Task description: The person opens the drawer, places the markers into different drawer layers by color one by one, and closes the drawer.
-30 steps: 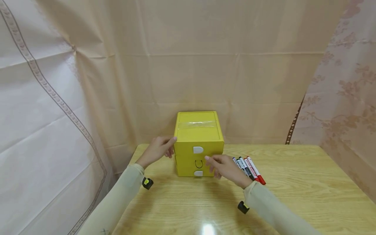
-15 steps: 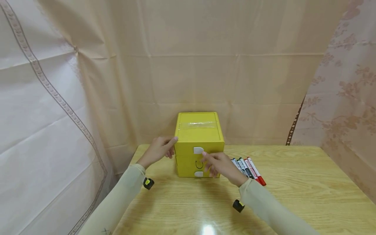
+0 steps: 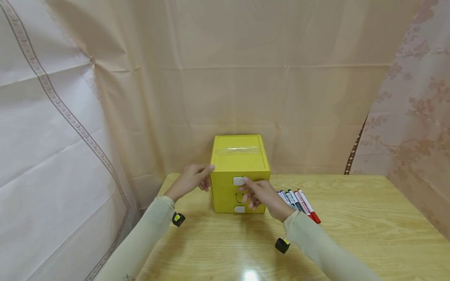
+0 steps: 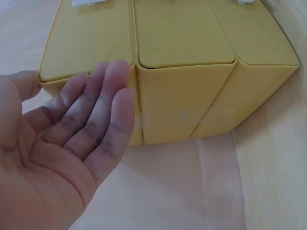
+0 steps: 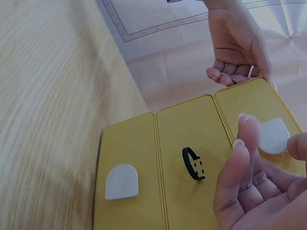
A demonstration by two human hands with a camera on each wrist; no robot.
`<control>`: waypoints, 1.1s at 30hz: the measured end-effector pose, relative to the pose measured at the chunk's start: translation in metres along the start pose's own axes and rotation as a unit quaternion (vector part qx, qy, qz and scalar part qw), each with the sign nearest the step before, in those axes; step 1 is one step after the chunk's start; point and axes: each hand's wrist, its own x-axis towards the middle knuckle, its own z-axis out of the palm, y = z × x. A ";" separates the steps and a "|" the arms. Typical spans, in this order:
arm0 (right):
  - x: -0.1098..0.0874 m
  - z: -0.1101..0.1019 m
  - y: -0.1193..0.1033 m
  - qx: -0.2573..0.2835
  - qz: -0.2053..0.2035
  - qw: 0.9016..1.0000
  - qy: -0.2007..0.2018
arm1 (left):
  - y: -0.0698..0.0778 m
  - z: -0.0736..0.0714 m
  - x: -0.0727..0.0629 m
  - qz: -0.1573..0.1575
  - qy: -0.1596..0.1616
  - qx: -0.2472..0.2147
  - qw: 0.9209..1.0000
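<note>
A yellow drawer box (image 3: 240, 154) stands on the table, its front showing white tabs at top and bottom and a black curved handle (image 5: 191, 164) between them. At its upper left front edge is my left hand (image 3: 191, 179), thumb touching the corner; the loosely bent fingers lie along the side in the left wrist view. My right hand (image 3: 265, 197) is at the top white tab (image 5: 274, 136). Thumb and forefinger are spread to either side of this tab in the right wrist view; firm contact cannot be made out. Below sits the lower white tab (image 5: 122, 182).
Several markers (image 3: 305, 203) with red, black and blue caps lie right of the box, partly behind my right hand. Clear tape (image 3: 239, 150) crosses the box top. A beige cloth (image 3: 225, 78) hangs behind the wooden table (image 3: 351, 222).
My right hand has moved up from beside the black handle to the top white tab. The left hand stays at the box's corner.
</note>
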 end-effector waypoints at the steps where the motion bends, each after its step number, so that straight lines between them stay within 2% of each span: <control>1: 0.000 0.000 0.000 0.004 0.003 1.000 -0.002 | 0.001 -0.001 0.000 -0.001 -0.002 0.000 1.000; 8: 0.002 -0.002 -0.006 0.015 0.007 1.000 -0.016 | 0.004 -0.005 -0.001 -0.002 -0.010 0.011 1.000; 19: 0.004 -0.001 -0.007 0.068 0.048 0.996 -0.011 | 0.007 -0.008 -0.001 -0.003 -0.026 0.004 1.000; 25: 0.003 0.000 -0.007 0.090 0.058 0.994 -0.009 | 0.006 -0.006 -0.001 0.006 -0.022 0.030 0.999; 33: 0.001 0.001 -0.013 0.175 0.097 0.980 -0.003 | 0.009 -0.007 -0.001 0.017 -0.010 0.078 0.997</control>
